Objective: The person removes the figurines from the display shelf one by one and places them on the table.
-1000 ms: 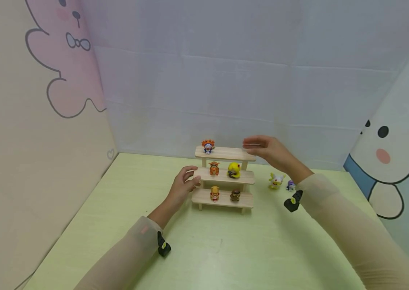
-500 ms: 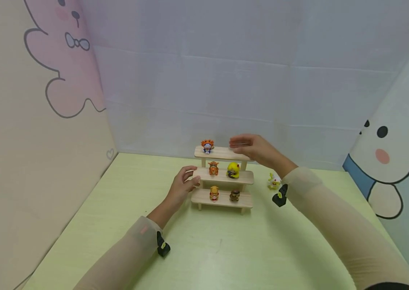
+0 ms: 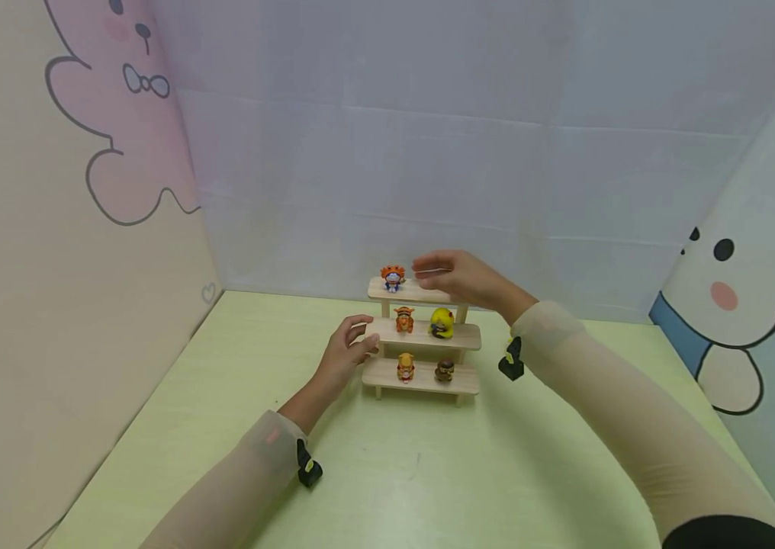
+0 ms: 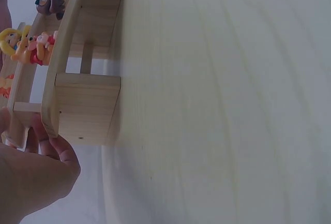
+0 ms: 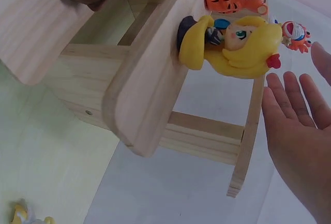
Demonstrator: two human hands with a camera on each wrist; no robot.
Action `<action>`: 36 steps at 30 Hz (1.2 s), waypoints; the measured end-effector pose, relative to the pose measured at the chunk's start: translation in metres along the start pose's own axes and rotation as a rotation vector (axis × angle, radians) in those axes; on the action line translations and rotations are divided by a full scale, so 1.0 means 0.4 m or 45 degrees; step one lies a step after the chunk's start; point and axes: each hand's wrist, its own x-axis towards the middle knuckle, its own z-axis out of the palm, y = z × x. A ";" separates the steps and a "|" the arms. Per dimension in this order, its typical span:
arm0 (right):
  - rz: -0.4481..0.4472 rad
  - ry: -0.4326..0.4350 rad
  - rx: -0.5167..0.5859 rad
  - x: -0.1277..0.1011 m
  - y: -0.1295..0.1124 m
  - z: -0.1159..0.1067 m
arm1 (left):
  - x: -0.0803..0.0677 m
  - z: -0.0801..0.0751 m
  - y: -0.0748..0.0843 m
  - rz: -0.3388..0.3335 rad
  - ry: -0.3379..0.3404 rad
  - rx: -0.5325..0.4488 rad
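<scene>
A three-tier wooden display stand (image 3: pixel 423 375) stands near the back of the table. My left hand (image 3: pixel 342 352) grips the left end of its middle shelf, thumb and fingers around the board. Over the top shelf, my right hand (image 3: pixel 466 278) hovers with straight fingers, holding nothing. Just left of its fingertips is an orange-hooded toy figure (image 3: pixel 393 279). The middle shelf bears a tiger figure (image 3: pixel 404 319) and a yellow-haired figure (image 5: pixel 232 48). Down on the bottom shelf are a bear figure (image 3: pixel 406 368) and a brown figure (image 3: pixel 445 371).
A white-and-yellow figure (image 5: pixel 25 214) lies on the table (image 3: pixel 387 473) right of the stand, mostly hidden by my right sleeve in the head view. A pale cloth backdrop (image 3: pixel 360 168) rises behind. Side panels (image 3: pixel 731 305) carry cartoon animals.
My right hand has moved left along the top shelf toward the orange-hooded figure. Its sleeve now covers the loose figures at right. My left hand and the stand stay put.
</scene>
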 end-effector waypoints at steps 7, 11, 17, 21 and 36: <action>-0.018 -0.024 -0.085 0.029 -0.020 0.021 | -0.001 0.001 0.000 0.006 -0.006 -0.014; -0.004 -0.017 -0.124 0.043 -0.028 0.032 | -0.002 0.002 0.001 0.006 -0.004 -0.008; 0.019 -0.001 -0.166 0.055 -0.043 0.052 | -0.001 -0.001 0.000 0.000 0.006 -0.003; 0.034 0.010 -0.181 0.059 -0.049 0.061 | -0.002 -0.001 0.000 0.010 -0.009 -0.008; 0.065 0.059 -0.161 0.077 -0.062 0.085 | -0.002 -0.009 -0.001 -0.002 0.004 -0.040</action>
